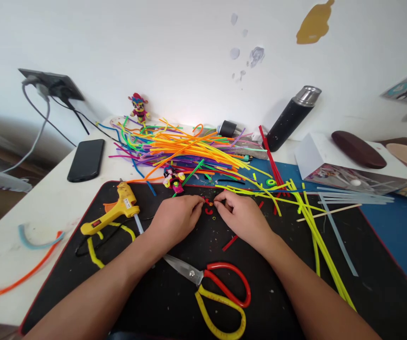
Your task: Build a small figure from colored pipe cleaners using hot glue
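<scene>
My left hand (178, 216) and my right hand (243, 216) face each other low over the black mat (147, 297), fingertips a short gap apart. The thumb and fingers of each are pinched together; what they hold, if anything, is too small to make out. Between them lie tiny curled red pieces (208, 211) and a small orange ring (210, 204). A small pipe-cleaner figure (173, 180) in pink, black and yellow stands just behind my left hand. Nearer me, the scissors (192, 274) with red and yellow handles lie with their blades partly under my left forearm.
A yellow glue gun (118, 212) lies left of my hand. Heaped coloured pipe cleaners (189, 148) fill the back, with yellow-green ones (317, 236) at right. A black phone (86, 160), a leaning thermos (292, 118) and a white box (320, 151) stand around.
</scene>
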A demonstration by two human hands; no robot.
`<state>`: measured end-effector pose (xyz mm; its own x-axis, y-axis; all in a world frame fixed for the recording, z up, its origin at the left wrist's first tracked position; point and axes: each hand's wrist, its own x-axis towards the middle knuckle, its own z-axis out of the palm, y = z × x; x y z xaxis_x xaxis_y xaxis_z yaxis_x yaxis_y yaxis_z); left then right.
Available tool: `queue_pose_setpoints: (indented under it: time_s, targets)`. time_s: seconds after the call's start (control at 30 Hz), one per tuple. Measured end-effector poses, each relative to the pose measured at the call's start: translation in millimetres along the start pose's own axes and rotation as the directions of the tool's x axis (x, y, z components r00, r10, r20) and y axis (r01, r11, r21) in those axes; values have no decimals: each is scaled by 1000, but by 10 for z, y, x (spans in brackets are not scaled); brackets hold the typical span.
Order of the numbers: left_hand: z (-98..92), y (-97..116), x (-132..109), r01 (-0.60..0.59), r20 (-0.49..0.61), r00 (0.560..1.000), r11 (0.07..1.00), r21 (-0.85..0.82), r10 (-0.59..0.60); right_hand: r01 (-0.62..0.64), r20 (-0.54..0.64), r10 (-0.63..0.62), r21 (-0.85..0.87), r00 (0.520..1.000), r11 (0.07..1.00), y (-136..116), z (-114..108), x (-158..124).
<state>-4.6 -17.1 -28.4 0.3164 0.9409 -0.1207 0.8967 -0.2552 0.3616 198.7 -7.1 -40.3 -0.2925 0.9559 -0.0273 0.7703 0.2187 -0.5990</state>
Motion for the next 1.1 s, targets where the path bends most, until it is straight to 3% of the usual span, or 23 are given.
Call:
queue_pose_setpoints:
  time_s: [0.2, 0.43, 1.1]
  targets:
    - [43, -41, 10, -3, -70, 998, 998, -66, -2, -13, 27, 14, -66, 1000, 998, -50, 10, 0]
    - [123, -58, 30, -108, -51, 993, 994, 22, 109, 21, 55, -14, -127, 998, 992, -34, 35, 0]
    - [84, -100, 5, -80, -81, 994, 989, -128, 70, 12, 44, -8, -98, 999, 995, -14, 21, -20]
